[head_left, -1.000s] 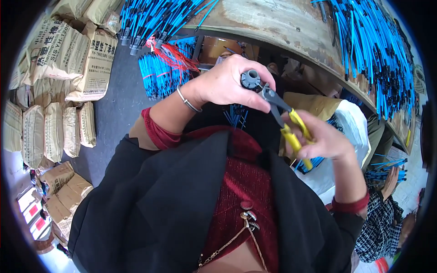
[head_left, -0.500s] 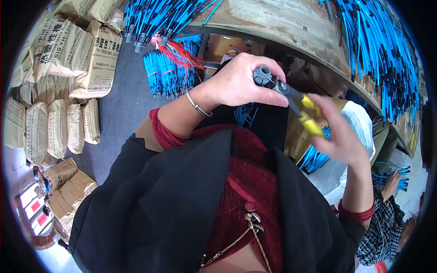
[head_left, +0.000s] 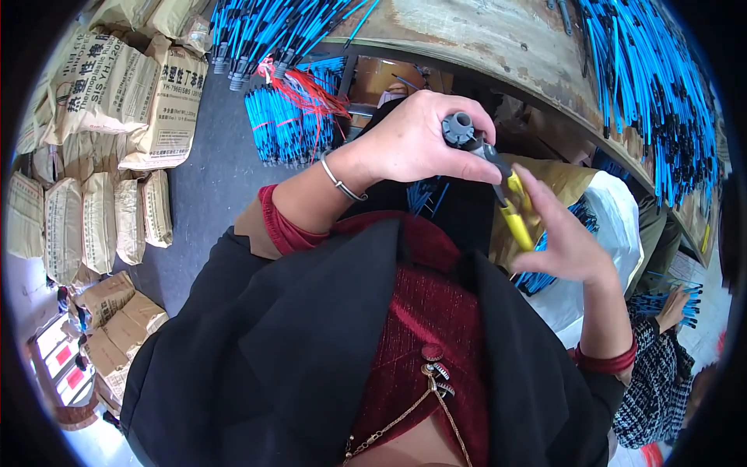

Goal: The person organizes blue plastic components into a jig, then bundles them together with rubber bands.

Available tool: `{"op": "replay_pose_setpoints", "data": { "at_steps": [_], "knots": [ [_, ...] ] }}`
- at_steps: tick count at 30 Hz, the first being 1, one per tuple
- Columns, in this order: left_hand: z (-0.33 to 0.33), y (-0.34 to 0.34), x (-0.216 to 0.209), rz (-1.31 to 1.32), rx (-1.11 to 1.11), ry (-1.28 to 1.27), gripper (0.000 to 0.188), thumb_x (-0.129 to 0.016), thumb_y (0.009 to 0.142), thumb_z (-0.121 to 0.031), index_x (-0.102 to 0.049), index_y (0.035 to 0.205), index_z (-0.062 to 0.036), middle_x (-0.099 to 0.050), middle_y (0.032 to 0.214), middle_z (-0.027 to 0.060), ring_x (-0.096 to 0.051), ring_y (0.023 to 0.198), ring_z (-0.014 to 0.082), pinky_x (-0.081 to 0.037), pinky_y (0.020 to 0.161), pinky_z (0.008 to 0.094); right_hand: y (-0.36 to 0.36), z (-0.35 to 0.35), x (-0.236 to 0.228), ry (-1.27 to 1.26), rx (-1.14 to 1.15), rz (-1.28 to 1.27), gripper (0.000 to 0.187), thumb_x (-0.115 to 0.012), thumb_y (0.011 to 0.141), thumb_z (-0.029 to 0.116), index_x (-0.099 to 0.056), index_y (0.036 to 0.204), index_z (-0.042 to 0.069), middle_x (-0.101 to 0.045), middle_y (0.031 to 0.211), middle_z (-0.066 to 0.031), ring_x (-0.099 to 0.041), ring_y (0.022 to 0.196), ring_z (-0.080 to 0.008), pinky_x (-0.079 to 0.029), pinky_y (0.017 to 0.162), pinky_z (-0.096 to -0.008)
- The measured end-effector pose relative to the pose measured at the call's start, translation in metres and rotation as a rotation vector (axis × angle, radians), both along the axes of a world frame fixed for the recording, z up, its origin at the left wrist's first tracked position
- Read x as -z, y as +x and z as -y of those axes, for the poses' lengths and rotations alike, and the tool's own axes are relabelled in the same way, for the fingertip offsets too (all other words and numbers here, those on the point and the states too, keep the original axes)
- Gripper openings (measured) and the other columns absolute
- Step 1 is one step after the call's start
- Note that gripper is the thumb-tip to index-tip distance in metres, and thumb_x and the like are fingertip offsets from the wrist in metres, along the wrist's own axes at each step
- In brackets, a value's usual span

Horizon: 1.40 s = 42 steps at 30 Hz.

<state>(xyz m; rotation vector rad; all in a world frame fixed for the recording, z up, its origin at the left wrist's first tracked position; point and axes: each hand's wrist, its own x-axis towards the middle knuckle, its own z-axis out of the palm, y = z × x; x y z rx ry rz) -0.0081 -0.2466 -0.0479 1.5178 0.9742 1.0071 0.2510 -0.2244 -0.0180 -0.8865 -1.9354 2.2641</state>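
Note:
My left hand (head_left: 424, 140) is curled round a grey ribbed plastic fitting (head_left: 457, 129), its hollow round end showing between thumb and forefinger. Just beside the fitting are the metal jaws of pliers with yellow handles (head_left: 517, 227); my left fingers partly hide where they meet. The handles stand apart. My right hand (head_left: 576, 237), slightly blurred, is around them, with fingers along the upper handle and the thumb near the end of the lower one. How firm that hold is cannot be made out.
Bundles of blue-and-black rods (head_left: 292, 124) stand ahead, with red ties (head_left: 307, 89) on top. More rods overhang the wooden bench (head_left: 482, 39). A white sack (head_left: 615, 210) lies right, paper sacks (head_left: 101, 86) left. Another person's hand (head_left: 673, 307) holds blue rods at far right.
The fitting and pliers have shifted slightly right and turned. The plier handles now point more downward, and my right hand has slid back toward their ends, its thumb lower.

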Motion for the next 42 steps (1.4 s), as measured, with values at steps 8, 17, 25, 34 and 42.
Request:
{"op": "replay_pose_setpoints", "data": {
  "at_steps": [8, 17, 25, 34, 42],
  "knots": [
    [0.001, 0.001, -0.008, -0.043, 0.014, -0.028, 0.028, -0.08, 0.063, -0.012, -0.063, 0.083, -0.0039, -0.059, 0.076, 0.0017, -0.054, 0.072, 0.0092, -0.043, 0.064, 0.0233, -0.009, 0.005, -0.03, 0.692, -0.143, 0.363, 0.079, -0.055, 0.065, -0.006, -0.024, 0.138, 0.003, -0.044, 0.118, -0.0223, -0.045, 0.11, -0.0372, -0.035, 0.095, -0.0353],
    [0.001, -0.003, 0.0, -0.032, -0.032, 0.047, 0.028, -0.079, 0.065, -0.02, -0.063, 0.081, -0.0036, -0.058, 0.071, 0.0013, -0.053, 0.067, 0.0078, -0.043, 0.061, 0.0225, -0.015, 0.012, -0.007, 0.648, 0.121, 0.256, 0.025, -0.052, 0.079, -0.001, -0.054, 0.104, -0.003, -0.058, 0.071, -0.0102, -0.059, 0.064, -0.0223, -0.047, 0.062, -0.0311],
    [0.002, -0.001, -0.007, -0.131, -0.016, -0.015, 0.025, -0.079, 0.065, -0.015, -0.063, 0.08, -0.003, -0.06, 0.072, 0.0007, -0.054, 0.066, 0.0066, -0.043, 0.06, 0.0217, -0.03, -0.004, -0.068, 0.205, -0.035, 0.591, 0.01, -0.052, 0.085, 0.007, -0.054, 0.087, -0.002, -0.056, 0.065, -0.0036, -0.054, 0.053, -0.0083, -0.043, 0.05, -0.0229],
    [-0.007, -0.013, 0.006, 0.045, -0.073, -0.021, 0.036, -0.077, 0.066, -0.01, -0.06, 0.097, -0.0017, -0.062, 0.076, 0.0025, -0.058, 0.072, 0.0089, -0.047, 0.066, 0.0237, -0.036, 0.009, -0.029, 0.414, 0.127, 0.496, 0.019, -0.056, 0.083, 0.009, -0.053, 0.098, -0.002, -0.056, 0.073, -0.0052, -0.055, 0.062, -0.0096, -0.045, 0.054, -0.0232],
    [0.003, -0.015, 0.023, 0.185, -0.033, -0.039, 0.045, -0.076, 0.065, -0.006, -0.055, 0.105, 0.0005, -0.063, 0.082, 0.0054, -0.059, 0.08, 0.0115, -0.047, 0.074, 0.0263, -0.031, 0.038, 0.024, 0.239, 0.446, -0.026, 0.043, -0.059, 0.078, 0.006, -0.046, 0.119, 0.002, -0.045, 0.114, -0.013, -0.051, 0.096, -0.0198, -0.044, 0.083, -0.0349]
  ]
}}
